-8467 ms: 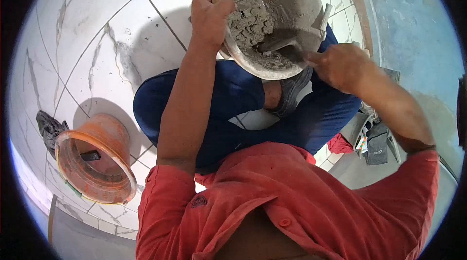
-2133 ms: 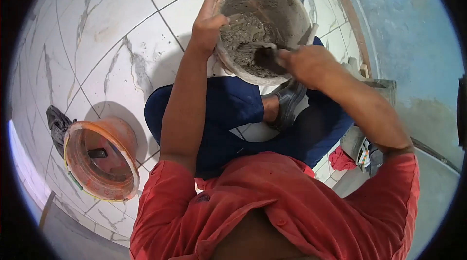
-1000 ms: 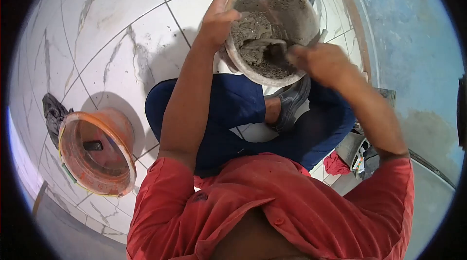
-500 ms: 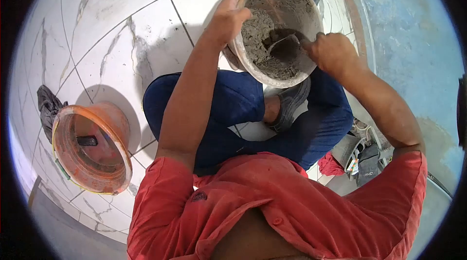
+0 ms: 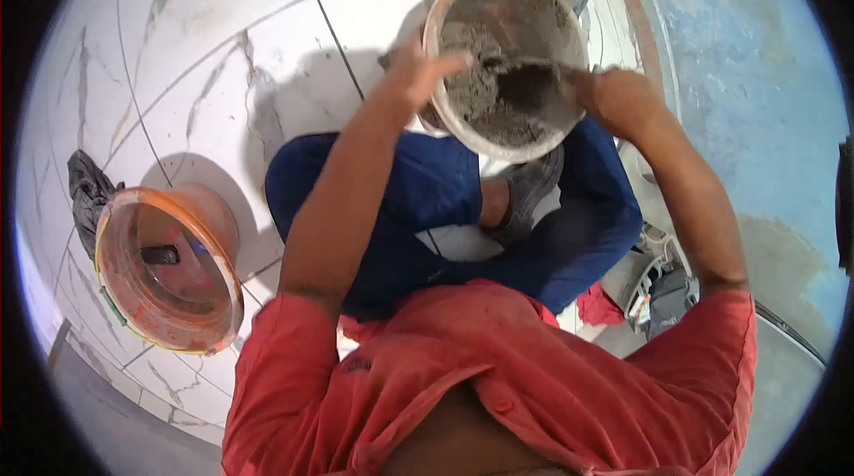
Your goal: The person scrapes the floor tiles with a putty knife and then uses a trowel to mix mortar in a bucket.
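A bucket with a pale, crusted rim stands tilted toward me between my knees. Grey wet mortar lies inside it and coats its walls. My left hand is closed on the bucket's left rim, thumb over the edge and fingers outside. At the right rim, my right hand is closed around the handle of what looks like a trowel. Its blurred blade is down in the bucket against the mortar, beside a dark hollow. The handle is mostly hidden by my fingers.
An orange bucket with some water and a dark object in it stands at left. Behind it lies a black plastic bag. A red cloth and clutter lie by my right knee. A blue wall rises at right.
My left hand has slid down and left along the rim, its fingers lower. My right hand has shifted slightly right and down with the trowel, which moved within the mortar.
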A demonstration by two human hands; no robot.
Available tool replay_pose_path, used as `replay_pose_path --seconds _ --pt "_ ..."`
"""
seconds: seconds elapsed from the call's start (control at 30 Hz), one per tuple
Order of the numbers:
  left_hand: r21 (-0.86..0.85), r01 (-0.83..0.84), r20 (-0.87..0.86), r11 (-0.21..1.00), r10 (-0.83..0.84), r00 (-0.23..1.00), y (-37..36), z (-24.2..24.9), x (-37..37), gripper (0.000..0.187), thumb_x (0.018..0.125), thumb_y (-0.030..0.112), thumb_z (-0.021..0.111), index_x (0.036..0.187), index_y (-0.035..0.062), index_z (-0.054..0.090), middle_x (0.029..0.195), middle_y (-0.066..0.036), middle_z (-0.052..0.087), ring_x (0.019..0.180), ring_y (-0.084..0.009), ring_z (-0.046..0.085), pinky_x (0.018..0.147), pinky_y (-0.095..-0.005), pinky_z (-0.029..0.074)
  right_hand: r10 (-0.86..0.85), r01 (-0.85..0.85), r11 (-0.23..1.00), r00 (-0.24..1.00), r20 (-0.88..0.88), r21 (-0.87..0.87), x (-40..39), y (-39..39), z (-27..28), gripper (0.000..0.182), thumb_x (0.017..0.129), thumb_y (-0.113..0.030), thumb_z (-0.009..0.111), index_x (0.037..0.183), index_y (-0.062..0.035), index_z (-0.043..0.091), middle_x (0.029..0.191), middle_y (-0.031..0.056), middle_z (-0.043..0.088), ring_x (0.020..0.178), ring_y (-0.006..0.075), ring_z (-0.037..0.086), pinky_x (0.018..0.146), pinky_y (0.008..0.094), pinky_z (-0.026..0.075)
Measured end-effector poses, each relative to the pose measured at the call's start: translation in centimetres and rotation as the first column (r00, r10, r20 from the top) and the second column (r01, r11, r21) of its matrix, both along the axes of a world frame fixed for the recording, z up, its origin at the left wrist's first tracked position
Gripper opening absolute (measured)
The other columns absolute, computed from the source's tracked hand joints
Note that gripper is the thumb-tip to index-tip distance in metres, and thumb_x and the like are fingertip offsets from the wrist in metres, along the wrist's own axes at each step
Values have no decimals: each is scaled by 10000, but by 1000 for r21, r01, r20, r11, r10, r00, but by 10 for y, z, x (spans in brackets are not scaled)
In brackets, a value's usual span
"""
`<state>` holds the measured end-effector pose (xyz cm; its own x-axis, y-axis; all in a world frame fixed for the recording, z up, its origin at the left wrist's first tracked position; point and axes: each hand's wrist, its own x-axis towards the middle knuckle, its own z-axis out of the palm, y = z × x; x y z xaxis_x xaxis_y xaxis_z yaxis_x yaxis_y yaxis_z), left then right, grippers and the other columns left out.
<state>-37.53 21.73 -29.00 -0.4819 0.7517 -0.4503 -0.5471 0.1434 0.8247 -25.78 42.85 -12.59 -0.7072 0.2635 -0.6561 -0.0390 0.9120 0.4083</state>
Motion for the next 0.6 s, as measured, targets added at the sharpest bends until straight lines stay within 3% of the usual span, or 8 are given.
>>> replay_pose_path --seconds 0.07,0.1,0.17,0.23,0.4,0.47,0.5,0.6 --pt "142 -200 285 969 154 946 -15 26 36 751 846 251 709 1455 9 342 1413 -231 443 1262 -368 475 1055 -481 409 -103 100 994 991 -81 -40 4 -7 26 336 941 -364 528 1183 -145 606 813 200 685 807 398 674 712 499 529" --pt "16 -157 380 988 139 914 -18 25 55 681 849 232 699 1402 -16 386 1369 -208 464 1230 -360 495 1036 -494 427 -230 219 971 965 -123 -96 13 -12 34 370 934 -386 551 1224 -161 594 831 211 682 829 408 668 733 503 520" --pt "-106 -85 447 991 124 886 -12 8 84 614 852 212 689 1348 -41 430 1326 -184 485 1198 -351 514 1018 -508 445 -223 198 971 952 -211 -135 25 -13 30 390 925 -388 574 1252 -176 584 850 217 680 846 412 662 748 508 511" --pt "117 -232 644 966 105 758 -5 -9 113 625 873 146 605 1392 -64 328 1337 -204 489 1228 -424 508 1022 -597 428 -175 136 979 943 -283 -151 32 -11 18 433 905 -343 625 1310 -209 551 908 203 683 867 393 663 751 493 515" --pt "85 -400 625 912 264 734 2 -21 162 475 859 36 505 1313 -58 403 1185 -177 535 1112 -368 583 989 -533 481 -39 51 998 943 -330 27 51 -6 -21 501 911 -291 590 1390 -217 461 975 192 668 842 328 690 650 420 560" --pt "93 -355 295 930 314 902 -2 -26 182 484 848 35 503 1319 -37 417 1189 -163 538 1098 -332 588 977 -493 494 116 -80 991 896 -428 103 69 -10 -29 503 914 -210 554 1402 -165 442 981 178 649 809 297 693 596 386 559" --pt "112 -343 177 933 320 931 -2 -31 184 531 843 14 499 1362 -7 387 1223 -150 528 1117 -304 580 972 -447 501 101 -64 993 892 -441 96 79 -11 -37 503 914 -210 554 1402 -165 442 981 178 649 809 297 693 596 386 559" --pt "142 -383 272 913 336 902 3 -35 185 586 845 -15 482 1412 18 339 1275 -149 507 1153 -300 566 964 -433 510 209 -144 977 787 -580 156 98 -8 -57 436 921 -161 508 1352 -100 484 931 155 653 745 290 686 599 382 555"
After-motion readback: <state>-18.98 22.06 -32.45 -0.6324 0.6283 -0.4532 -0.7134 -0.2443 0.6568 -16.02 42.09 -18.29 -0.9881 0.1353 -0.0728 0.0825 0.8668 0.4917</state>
